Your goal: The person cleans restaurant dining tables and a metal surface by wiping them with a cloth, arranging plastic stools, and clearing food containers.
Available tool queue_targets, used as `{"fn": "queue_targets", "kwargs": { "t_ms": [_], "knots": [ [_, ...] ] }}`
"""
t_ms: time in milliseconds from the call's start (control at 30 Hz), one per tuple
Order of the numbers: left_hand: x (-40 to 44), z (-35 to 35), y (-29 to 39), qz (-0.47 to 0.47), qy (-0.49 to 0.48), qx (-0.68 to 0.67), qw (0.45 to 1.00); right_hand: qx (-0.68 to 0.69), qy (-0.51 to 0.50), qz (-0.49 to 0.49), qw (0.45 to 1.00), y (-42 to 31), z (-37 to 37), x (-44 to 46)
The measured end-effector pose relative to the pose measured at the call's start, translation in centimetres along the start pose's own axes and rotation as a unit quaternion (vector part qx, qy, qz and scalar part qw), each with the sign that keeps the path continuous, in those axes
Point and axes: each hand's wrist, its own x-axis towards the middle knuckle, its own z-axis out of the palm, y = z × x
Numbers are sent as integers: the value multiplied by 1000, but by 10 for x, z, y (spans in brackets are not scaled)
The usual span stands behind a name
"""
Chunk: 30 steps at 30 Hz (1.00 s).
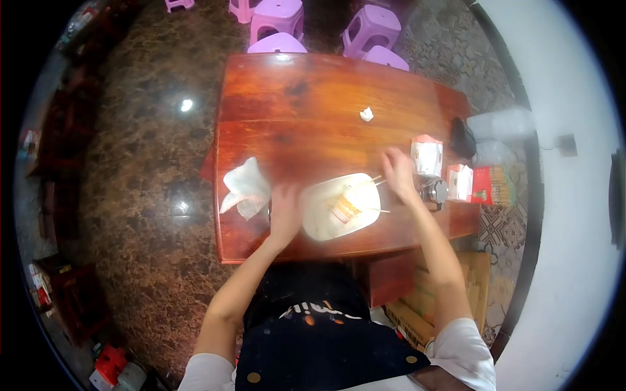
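A white oval tray (314, 221) lies near the front edge of the wooden table (293, 143). On it rests a paper cup (346, 207) with orange print, tipped over, and thin sticks (385, 210) poke out past the tray's right rim. My left hand (285, 212) is at the tray's left side, blurred, its fingers smeared. Between it and the table's left edge lies a crumpled white cloth (246, 188). My right hand (397, 171) is just beyond the tray's right end, close to the stick tips; its fingers are bent, and whether they hold anything is unclear.
A crumpled tissue (366, 115) lies farther back. At the right stand a tissue packet (427, 156), a lidded jar (435, 191), a second packet (460, 182), a red packet (481, 185) and a black object (462, 138). Purple stools (370, 29) stand beyond the table.
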Motion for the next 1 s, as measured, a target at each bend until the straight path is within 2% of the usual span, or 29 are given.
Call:
{"fn": "queue_targets", "kwargs": {
  "t_ms": [100, 167, 267, 300, 400, 433, 467, 500, 700, 767, 800, 833, 867, 933, 1000],
  "knots": [
    [7, 6, -21, -57, -107, -45, 992, -20, 35, -37, 999, 46, 61, 66],
    [1, 12, -26, -46, -89, -50, 994, -11, 50, -32, 998, 53, 86, 95],
    [-12, 12, -31, -75, -71, -92, 990, 80, -7, 138, 987, 49, 107, 110],
    [-16, 11, -32, -103, -75, -110, 986, -36, 6, 26, 999, 45, 109, 111],
    [-22, 15, -30, -166, -76, -160, 970, -27, 35, 1, 999, 40, 121, 133],
    [-23, 17, -26, -195, -78, -175, 962, 32, 67, -12, 997, 39, 127, 143],
    [-21, 16, -22, -225, -80, -190, 952, 36, 34, -24, 998, 36, 131, 148],
    [-23, 25, -34, -158, -75, -146, 974, 40, 1, -35, 999, 33, 135, 152],
    [-21, 23, -26, -142, -82, -122, 979, -31, -116, -107, 987, 14, 136, 141],
    [-30, 17, -37, -141, -77, -126, 979, 31, -225, -102, 968, -14, 126, 106],
    [-32, 13, -38, -146, -74, -132, 978, 77, -245, -91, 962, -36, 117, 76],
    [-31, 10, -40, -150, -71, -139, 976, 98, -248, -170, 948, -44, 114, 47],
    [-31, 7, -42, -151, -76, -142, 975, 70, -281, -222, 931, -54, 110, 15],
    [-40, -2, -49, -160, -87, -144, 973, -12, -355, -243, 902, -90, 92, -36],
    [-48, -10, -54, -170, -98, -138, 971, 36, -342, -269, 900, -120, 84, -37]
  ]
}}
